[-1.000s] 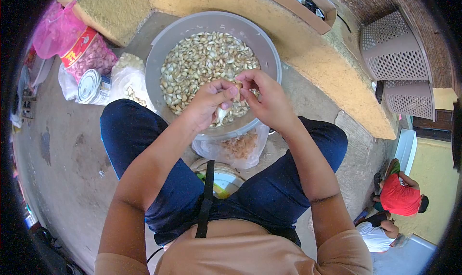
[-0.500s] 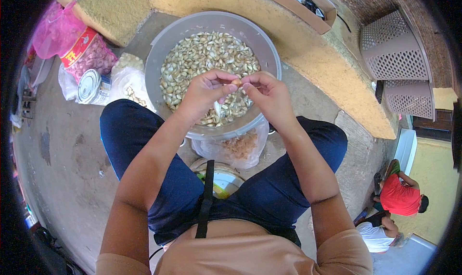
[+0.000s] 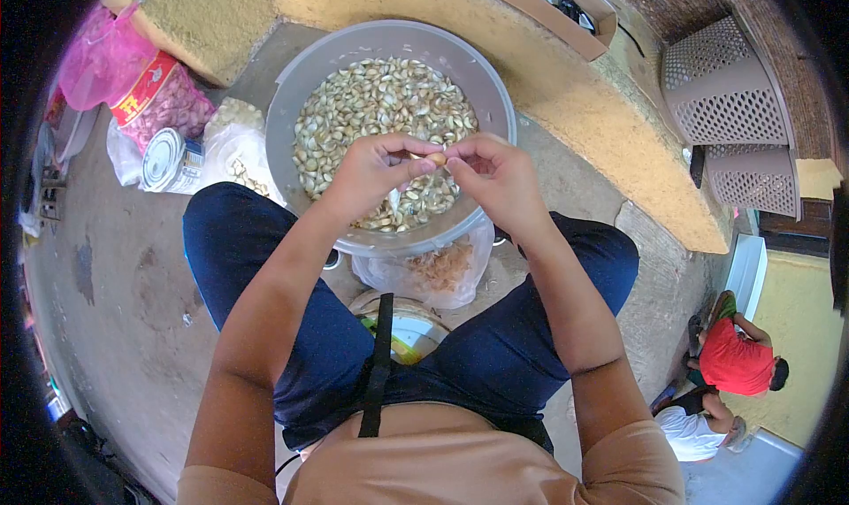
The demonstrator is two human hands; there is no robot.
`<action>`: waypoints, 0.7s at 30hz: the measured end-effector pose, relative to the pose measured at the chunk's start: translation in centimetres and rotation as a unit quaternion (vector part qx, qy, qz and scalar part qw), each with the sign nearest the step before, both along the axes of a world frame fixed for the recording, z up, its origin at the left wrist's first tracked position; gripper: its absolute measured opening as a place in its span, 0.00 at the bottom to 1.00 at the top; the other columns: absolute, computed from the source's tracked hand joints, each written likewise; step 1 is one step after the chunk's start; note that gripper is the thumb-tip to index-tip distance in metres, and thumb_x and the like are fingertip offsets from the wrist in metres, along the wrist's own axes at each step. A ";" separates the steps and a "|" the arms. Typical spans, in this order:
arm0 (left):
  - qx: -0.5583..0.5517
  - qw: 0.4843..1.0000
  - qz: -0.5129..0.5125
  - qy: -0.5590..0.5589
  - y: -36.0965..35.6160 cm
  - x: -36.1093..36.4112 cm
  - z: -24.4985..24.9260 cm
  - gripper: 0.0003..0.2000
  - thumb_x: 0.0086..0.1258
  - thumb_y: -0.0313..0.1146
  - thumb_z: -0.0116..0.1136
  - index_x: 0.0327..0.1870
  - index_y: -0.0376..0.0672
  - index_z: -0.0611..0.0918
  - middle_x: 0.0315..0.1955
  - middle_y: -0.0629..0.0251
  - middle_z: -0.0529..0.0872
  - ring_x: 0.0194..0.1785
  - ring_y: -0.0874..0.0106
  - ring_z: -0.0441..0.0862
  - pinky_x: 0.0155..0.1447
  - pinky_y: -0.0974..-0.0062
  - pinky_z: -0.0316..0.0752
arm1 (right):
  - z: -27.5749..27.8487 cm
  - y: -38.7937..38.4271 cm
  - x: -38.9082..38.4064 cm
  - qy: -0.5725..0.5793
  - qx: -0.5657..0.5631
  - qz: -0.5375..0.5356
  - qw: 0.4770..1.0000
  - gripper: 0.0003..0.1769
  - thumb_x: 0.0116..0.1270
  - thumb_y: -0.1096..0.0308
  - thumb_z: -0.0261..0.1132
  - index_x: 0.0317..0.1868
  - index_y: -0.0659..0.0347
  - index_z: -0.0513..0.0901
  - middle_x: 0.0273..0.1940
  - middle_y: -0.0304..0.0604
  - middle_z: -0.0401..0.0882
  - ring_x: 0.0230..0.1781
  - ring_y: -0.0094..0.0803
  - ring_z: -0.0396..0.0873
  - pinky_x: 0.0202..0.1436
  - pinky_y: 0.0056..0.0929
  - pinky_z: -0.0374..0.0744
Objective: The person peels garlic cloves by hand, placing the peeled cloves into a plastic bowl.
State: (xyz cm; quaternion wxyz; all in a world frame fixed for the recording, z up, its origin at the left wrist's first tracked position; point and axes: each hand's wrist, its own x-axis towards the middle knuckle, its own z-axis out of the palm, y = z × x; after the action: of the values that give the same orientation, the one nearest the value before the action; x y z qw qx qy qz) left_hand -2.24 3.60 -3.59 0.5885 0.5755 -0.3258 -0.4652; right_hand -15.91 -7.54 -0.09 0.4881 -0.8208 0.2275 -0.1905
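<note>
A large grey basin holds many pale garlic cloves in water. Over it, my left hand pinches a small brownish clove between thumb and finger. My right hand meets it from the other side, its thumb and finger closed at the same clove. Both hands are almost touching at the fingertips. Below the basin, between my legs, lies a clear plastic bag with brown peelings in it.
At left are a pink net sack, a can and a white plastic bag. A low yellow wall curves behind the basin, with a cardboard box on it. Perforated baskets stand right; two people sit lower right.
My fingertips have shifted slightly around the clove, and my left hand is a little lower. The basin and bags look unmoved.
</note>
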 end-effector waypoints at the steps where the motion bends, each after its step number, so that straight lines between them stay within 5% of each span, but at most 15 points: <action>1: 0.000 1.000 -0.003 -0.010 0.0 0.0 0.1 0.09 0.56 0.29 0.61 0.38 0.39 0.81 0.28 0.69 0.82 0.25 0.86 0.72 0.27 0.88 0.66 | 0.2 0.0 -0.1 0.017 0.027 0.001 0.999 0.08 0.52 0.72 0.62 0.33 0.67 0.79 0.31 0.43 0.76 0.30 0.28 0.76 0.35 0.22 0.74; 8: -0.029 0.996 -0.018 -0.083 0.1 -0.1 -0.3 0.09 0.55 0.29 0.62 0.37 0.39 0.82 0.30 0.68 0.82 0.29 0.84 0.75 0.32 0.86 0.70 | 0.2 0.1 0.0 0.035 -0.114 0.017 0.993 0.06 0.49 0.72 0.63 0.28 0.67 0.78 0.27 0.43 0.76 0.28 0.28 0.76 0.32 0.22 0.73; 17: -0.041 0.994 -0.044 -0.088 0.1 -0.2 -0.3 0.09 0.54 0.28 0.62 0.36 0.39 0.82 0.32 0.64 0.83 0.30 0.82 0.76 0.33 0.85 0.70 | 0.0 0.0 0.0 0.005 -0.061 0.003 0.998 0.07 0.46 0.70 0.65 0.23 0.66 0.77 0.22 0.47 0.75 0.22 0.34 0.75 0.27 0.27 0.73; 21: -0.022 0.995 -0.047 -0.083 0.3 -0.2 0.1 0.09 0.54 0.27 0.62 0.36 0.38 0.82 0.31 0.64 0.83 0.31 0.81 0.77 0.34 0.85 0.70 | 0.3 0.0 -0.2 0.070 -0.027 0.013 0.997 0.06 0.50 0.72 0.62 0.26 0.67 0.77 0.24 0.40 0.75 0.27 0.23 0.73 0.32 0.21 0.71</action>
State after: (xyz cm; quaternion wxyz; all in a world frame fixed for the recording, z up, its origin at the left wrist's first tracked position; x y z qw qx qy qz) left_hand -2.43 3.85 -3.44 0.5491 0.5833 -0.4105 -0.4355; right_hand -16.13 -7.57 0.25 0.4506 -0.8482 0.2452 -0.1320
